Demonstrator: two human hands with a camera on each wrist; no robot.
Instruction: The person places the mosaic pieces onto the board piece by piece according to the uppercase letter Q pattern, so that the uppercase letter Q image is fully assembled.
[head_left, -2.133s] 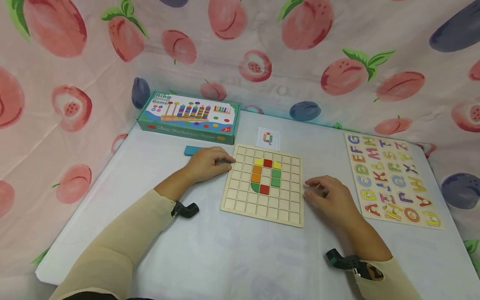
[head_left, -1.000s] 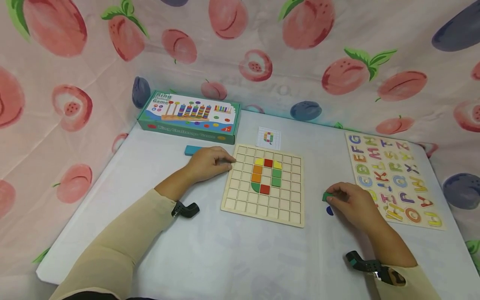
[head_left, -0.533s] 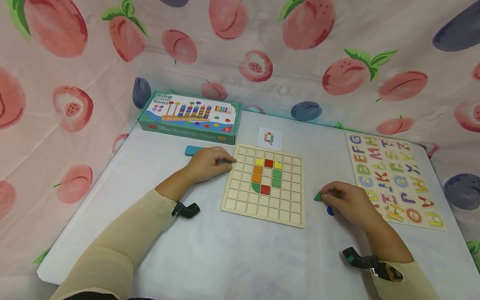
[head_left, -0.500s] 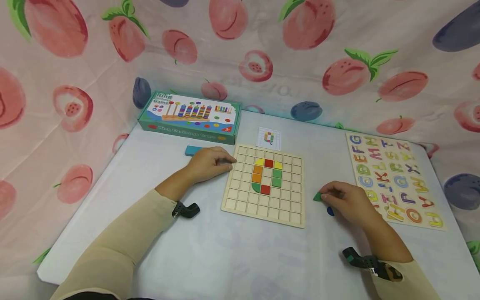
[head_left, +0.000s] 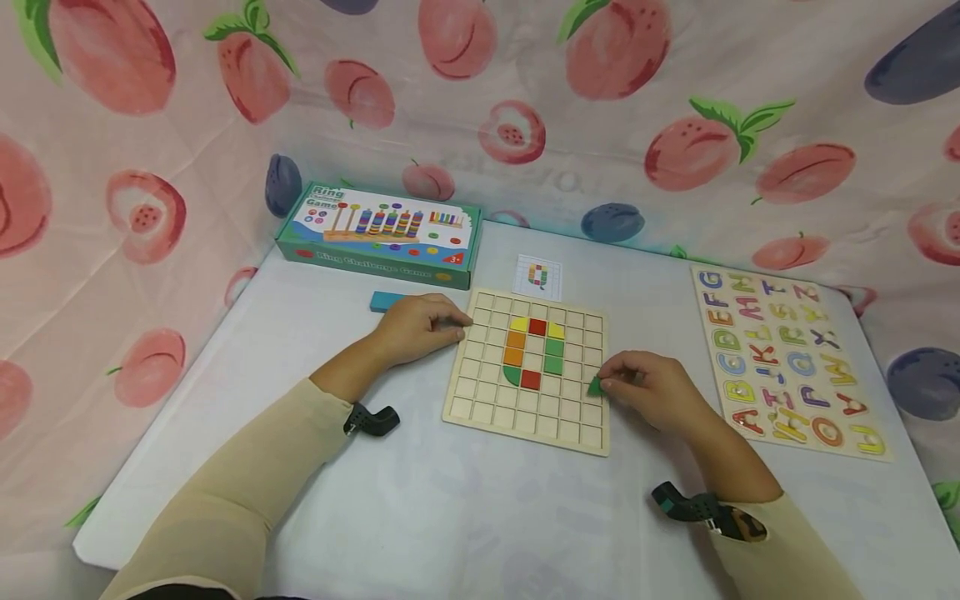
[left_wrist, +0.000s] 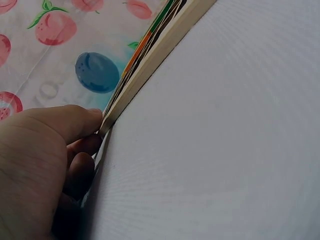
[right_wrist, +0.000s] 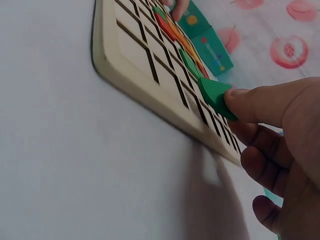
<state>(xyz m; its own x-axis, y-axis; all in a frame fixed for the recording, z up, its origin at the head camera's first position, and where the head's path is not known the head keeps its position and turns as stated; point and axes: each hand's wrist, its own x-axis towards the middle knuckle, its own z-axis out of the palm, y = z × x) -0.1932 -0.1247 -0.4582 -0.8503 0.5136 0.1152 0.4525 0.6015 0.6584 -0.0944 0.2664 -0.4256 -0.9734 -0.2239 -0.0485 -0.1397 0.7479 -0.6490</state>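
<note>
A square wooden grid board (head_left: pixel 476 387) lies mid-table. Red, yellow, orange and green tiles form a ring on it. My left hand (head_left: pixel 420 327) rests at its left edge, thumb and index fingertips touching the rim; in the left wrist view the thumb (left_wrist: pixel 82 120) meets that edge. My right hand (head_left: pixel 652 392) pinches a small green tile (head_left: pixel 595 387) between thumb and index finger, over the board's right edge. In the right wrist view the green tile (right_wrist: pixel 215 95) is tilted above the grid, its shape partly hidden by the thumb.
A small pattern card (head_left: pixel 537 277) lies behind the board. At the back left stands a green game box (head_left: pixel 378 237), with a blue block (head_left: pixel 385 301) in front, partly behind my left hand. An alphabet board (head_left: pixel 787 362) lies to the right.
My right hand has moved left from the table to the board's right edge with the green tile. A dark blue piece, earlier seen under that hand, is out of sight. My left hand stays put.
</note>
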